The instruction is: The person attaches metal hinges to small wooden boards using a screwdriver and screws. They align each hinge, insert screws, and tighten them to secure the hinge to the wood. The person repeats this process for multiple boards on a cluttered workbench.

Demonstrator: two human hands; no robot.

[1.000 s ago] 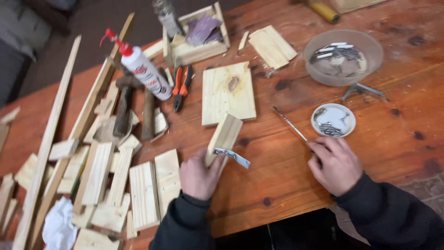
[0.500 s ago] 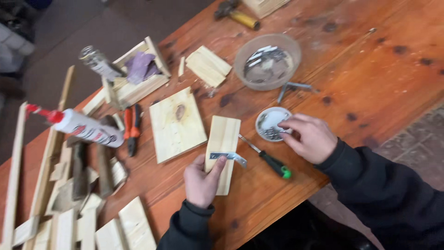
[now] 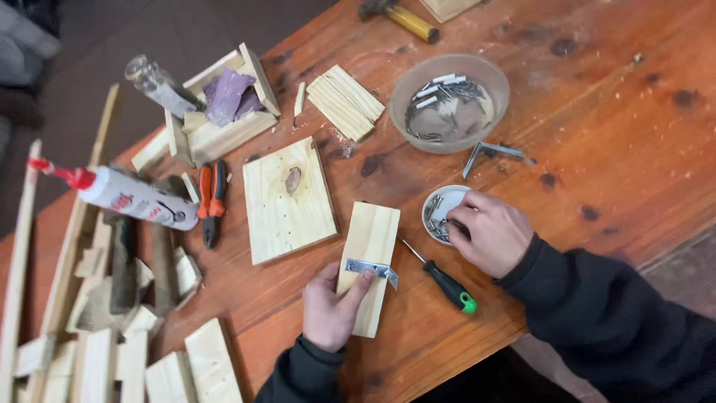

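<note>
**Bracket pinned to a board, fingers in the screw dish**

Low in the middle of the frame, the left hand (image 3: pixel 330 310) presses a small metal bracket (image 3: pixel 371 268) flat against a pale wooden board (image 3: pixel 368 257), thumb and fingers grasping the board's edge with the bracket under the fingertip. The board lies on the reddish wooden table (image 3: pixel 597 134), tilted a little. Right of centre, the right hand (image 3: pixel 488 231) reaches into a small white dish (image 3: pixel 438 205) of screws, fingers curled over its rim; whether they pinch a screw I cannot tell. A green-tipped screwdriver (image 3: pixel 444 280) lies between the two hands, just beside the board. Above, a plastic bowl (image 3: pixel 450 102) holds more metal bits, and a second bracket (image 3: pixel 492 153) lies near it. Left of centre sits a square board (image 3: pixel 287 201), pliers (image 3: pixel 211 201) and a glue bottle (image 3: pixel 127 195).
</note>
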